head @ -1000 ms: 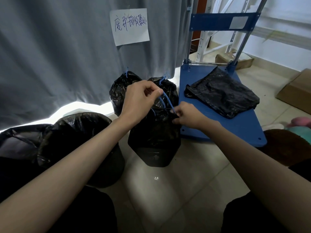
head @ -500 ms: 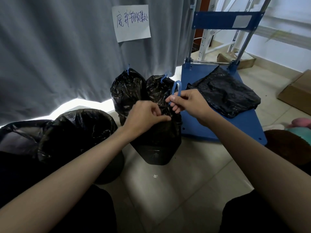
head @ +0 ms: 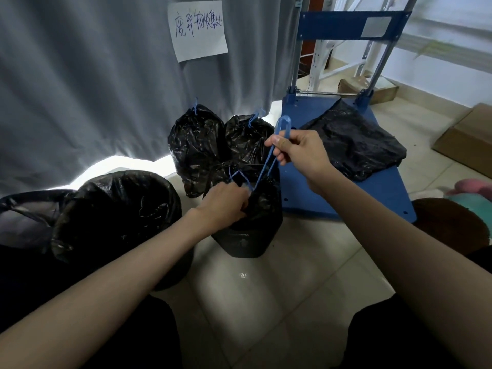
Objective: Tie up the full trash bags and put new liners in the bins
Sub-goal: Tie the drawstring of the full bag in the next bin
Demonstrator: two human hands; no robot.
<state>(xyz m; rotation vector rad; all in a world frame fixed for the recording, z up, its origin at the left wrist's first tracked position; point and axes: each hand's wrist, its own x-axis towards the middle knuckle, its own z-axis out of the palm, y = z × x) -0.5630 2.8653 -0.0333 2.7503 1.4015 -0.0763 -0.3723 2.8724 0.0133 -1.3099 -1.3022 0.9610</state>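
Grey curtain [head: 87,83] across the back, hanging to a pale tiled floor [head: 279,302], with a white handwritten paper sign [head: 198,30] stuck to the cloth. To the right, a blue platform trolley [head: 372,193] with upright handle bars, carrying a flat, crumpled black liner [head: 356,145] on its deck. Cardboard boxes [head: 468,145] beyond it at the right edge. At lower left, a large round bin [head: 117,214] lined with glossy black plastic, beside another black-lined bin partly cut off by the frame edge. Against the curtain, two full black trash bags [head: 197,145], already closed, each topped with a knotted blue drawstring, standing side by side and touching. Just in front of them, at centre, a small black bin [head: 247,235] holding the black bag [head: 263,203] being tied, its top gathered. Left hand [head: 226,203] low on the gathered neck of that bag, fingers curled and clamped round the bunched plastic. Right hand [head: 300,153] raised above and to the right, thumb and fingers pinched together on a blue drawstring [head: 269,161], pulled taut in a long loop from the bag's neck up past the knuckles. A second, smaller blue loop lying at the neck just above the left hand.
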